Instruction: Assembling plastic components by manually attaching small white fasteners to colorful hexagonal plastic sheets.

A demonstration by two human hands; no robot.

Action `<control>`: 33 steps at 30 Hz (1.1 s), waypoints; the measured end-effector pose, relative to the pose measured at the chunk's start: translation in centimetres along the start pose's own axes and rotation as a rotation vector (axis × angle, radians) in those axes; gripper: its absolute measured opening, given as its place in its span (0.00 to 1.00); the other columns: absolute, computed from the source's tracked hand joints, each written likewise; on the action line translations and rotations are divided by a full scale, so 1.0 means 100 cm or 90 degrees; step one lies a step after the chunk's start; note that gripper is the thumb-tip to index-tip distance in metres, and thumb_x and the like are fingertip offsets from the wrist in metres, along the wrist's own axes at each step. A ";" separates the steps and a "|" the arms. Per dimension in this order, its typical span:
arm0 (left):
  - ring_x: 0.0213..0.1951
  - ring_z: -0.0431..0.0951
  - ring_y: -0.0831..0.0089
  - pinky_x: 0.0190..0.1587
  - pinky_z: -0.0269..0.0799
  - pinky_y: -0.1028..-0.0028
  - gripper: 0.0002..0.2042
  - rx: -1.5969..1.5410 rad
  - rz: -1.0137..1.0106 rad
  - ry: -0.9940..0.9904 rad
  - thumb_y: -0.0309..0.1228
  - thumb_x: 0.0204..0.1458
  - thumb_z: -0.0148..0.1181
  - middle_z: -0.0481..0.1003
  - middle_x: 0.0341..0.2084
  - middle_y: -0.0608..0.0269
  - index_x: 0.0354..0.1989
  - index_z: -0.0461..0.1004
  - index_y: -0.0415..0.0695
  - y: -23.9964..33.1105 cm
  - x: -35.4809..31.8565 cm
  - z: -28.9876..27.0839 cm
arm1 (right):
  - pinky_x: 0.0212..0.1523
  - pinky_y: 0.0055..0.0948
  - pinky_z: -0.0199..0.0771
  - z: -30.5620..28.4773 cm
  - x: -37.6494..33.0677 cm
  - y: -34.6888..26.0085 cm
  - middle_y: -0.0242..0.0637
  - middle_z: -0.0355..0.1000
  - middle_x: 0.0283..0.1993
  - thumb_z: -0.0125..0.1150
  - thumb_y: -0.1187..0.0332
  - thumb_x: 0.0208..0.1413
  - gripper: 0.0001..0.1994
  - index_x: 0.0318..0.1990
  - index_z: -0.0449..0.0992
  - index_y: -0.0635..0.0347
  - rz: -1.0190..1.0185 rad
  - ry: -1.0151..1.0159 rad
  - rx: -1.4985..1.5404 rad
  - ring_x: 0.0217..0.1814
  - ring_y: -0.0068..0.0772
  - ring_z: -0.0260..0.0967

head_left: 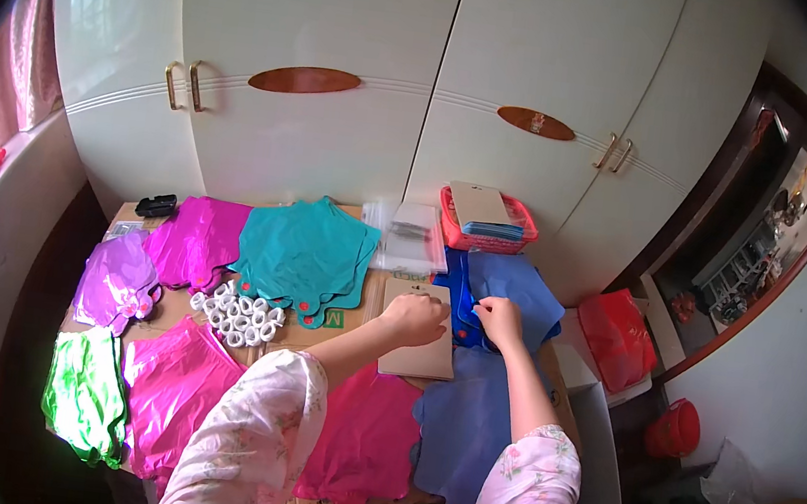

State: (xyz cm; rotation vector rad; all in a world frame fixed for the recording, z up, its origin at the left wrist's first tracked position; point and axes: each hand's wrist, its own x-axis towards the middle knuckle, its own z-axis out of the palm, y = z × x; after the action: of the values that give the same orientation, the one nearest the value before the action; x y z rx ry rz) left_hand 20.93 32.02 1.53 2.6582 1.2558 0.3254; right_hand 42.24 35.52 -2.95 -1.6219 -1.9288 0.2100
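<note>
My left hand [418, 320] rests over a tan cardboard card [415, 361], its fingers curled closed; whatever is in them, if anything, is hidden. Just to the right, my right hand [498, 319] pinches with thumb and fingertips at the edge of a dark blue flat foil balloon [457, 289]. Dusty-blue flat balloons [520, 285] lie behind and beside that hand, and another dusty-blue one [465, 431] spreads under my right forearm. A magenta-pink balloon [362, 438] lies nearer me, below the card.
Left on the cardboard-covered table are teal [308, 250], purple [196, 237], lilac [116, 275], pink [176, 385] and green [86, 394] flat balloons, plus several small white rolls [239, 318]. Clear plastic bags [410, 243] and a red basket [526, 235] of cards stand at the back.
</note>
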 end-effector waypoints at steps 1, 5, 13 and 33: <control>0.42 0.75 0.58 0.43 0.70 0.61 0.13 0.004 0.002 0.030 0.36 0.47 0.53 0.74 0.37 0.56 0.39 0.71 0.43 -0.001 0.005 0.007 | 0.30 0.33 0.70 -0.002 0.000 0.002 0.43 0.75 0.27 0.63 0.66 0.42 0.09 0.28 0.78 0.61 0.033 -0.002 0.029 0.28 0.40 0.73; 0.51 0.70 0.61 0.49 0.67 0.62 0.18 0.021 0.058 0.219 0.31 0.46 0.51 0.68 0.49 0.57 0.48 0.67 0.43 0.004 0.021 0.033 | 0.31 0.30 0.70 0.002 -0.002 0.014 0.43 0.75 0.26 0.66 0.63 0.40 0.12 0.30 0.79 0.62 0.107 0.019 0.122 0.28 0.35 0.74; 0.61 0.57 0.64 0.58 0.56 0.59 0.15 0.192 0.108 0.129 0.32 0.48 0.50 0.62 0.57 0.64 0.46 0.72 0.49 0.016 0.047 0.034 | 0.30 0.24 0.68 0.004 0.001 0.034 0.33 0.75 0.26 0.67 0.65 0.43 0.11 0.30 0.78 0.64 0.191 -0.010 0.343 0.27 0.21 0.70; 0.60 0.61 0.62 0.63 0.42 0.51 0.21 0.138 0.052 -0.100 0.48 0.56 0.40 0.62 0.58 0.55 0.58 0.62 0.64 0.008 0.035 0.037 | 0.38 0.26 0.68 -0.243 -0.001 0.147 0.34 0.73 0.29 0.52 0.78 0.50 0.05 0.28 0.75 0.62 0.037 0.525 0.071 0.34 0.27 0.69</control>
State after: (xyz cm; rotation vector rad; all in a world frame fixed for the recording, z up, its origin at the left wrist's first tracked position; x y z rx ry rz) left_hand 24.71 34.01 -1.44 2.8550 1.1968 -0.0114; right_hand 67.62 32.83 9.45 -1.3809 -1.2121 -0.2889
